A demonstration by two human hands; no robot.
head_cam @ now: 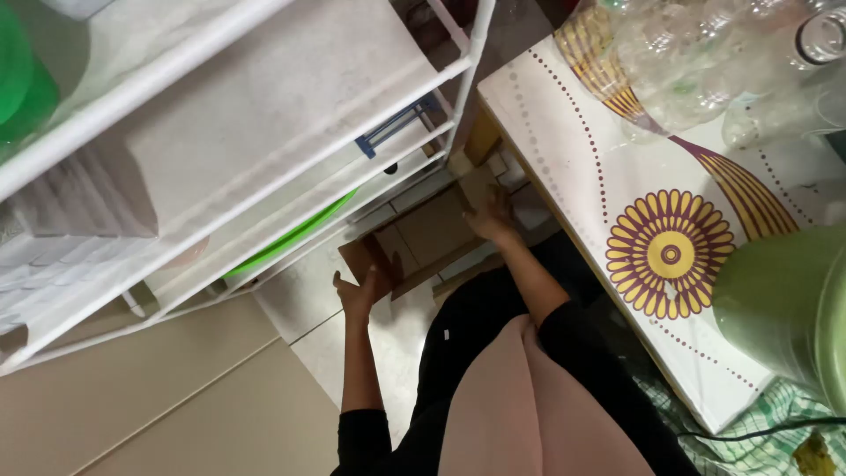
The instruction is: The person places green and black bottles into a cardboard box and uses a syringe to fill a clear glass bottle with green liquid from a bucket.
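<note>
A flat brown cardboard box (432, 231) lies low on the tiled floor between a white shelf rack and a table. My left hand (359, 291) grips its near left edge, fingers curled around the flap. My right hand (493, 216) presses on its far right corner, fingers spread on the cardboard. Both arms reach down in black sleeves, over my dark and pink clothing.
A white shelf rack (264, 132) stands at left, with a green plate (291, 236) on a lower shelf. At right, a table with a flower-patterned top (670, 251) carries clear plastic bottles (705, 62) and a green container (784, 300). A beige surface (159, 405) lies at lower left.
</note>
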